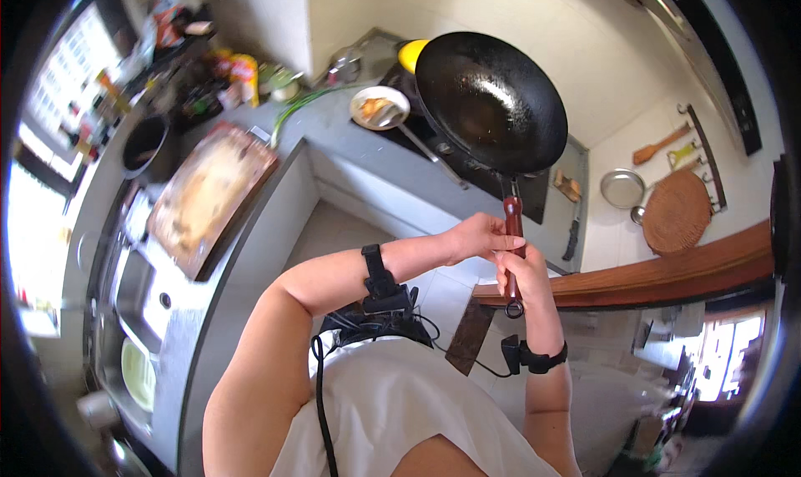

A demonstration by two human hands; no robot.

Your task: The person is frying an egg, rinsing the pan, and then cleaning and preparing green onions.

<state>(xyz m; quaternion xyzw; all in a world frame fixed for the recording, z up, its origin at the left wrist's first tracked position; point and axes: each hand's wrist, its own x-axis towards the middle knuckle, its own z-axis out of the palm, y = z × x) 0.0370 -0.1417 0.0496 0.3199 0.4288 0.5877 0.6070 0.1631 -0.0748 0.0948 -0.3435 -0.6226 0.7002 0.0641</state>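
Note:
Both of my hands grip the reddish-brown wooden handle [513, 217] of a black wok [491, 104]. My left hand [483, 236] holds it nearer the pan, and my right hand [527, 267] wraps around it close to the metal hanging ring at its end. The wok is over the black cooktop [532, 195], its glossy, oily-looking inside facing me. Whether its base touches the burner is hidden. Left of the wok, a white bowl [360, 111] contains browned food, and a metal spatula or ladle [425, 148] rests in it with its handle over the cooktop edge.
Spring onions [300, 104] lie on the grey counter beside a wooden cutting board [209, 195]. A dark pot [147, 145] and a sink [134, 289] are at left. Behind the wok shows a yellow object [412, 54]. Utensils and a round woven mat [676, 211] hang at right.

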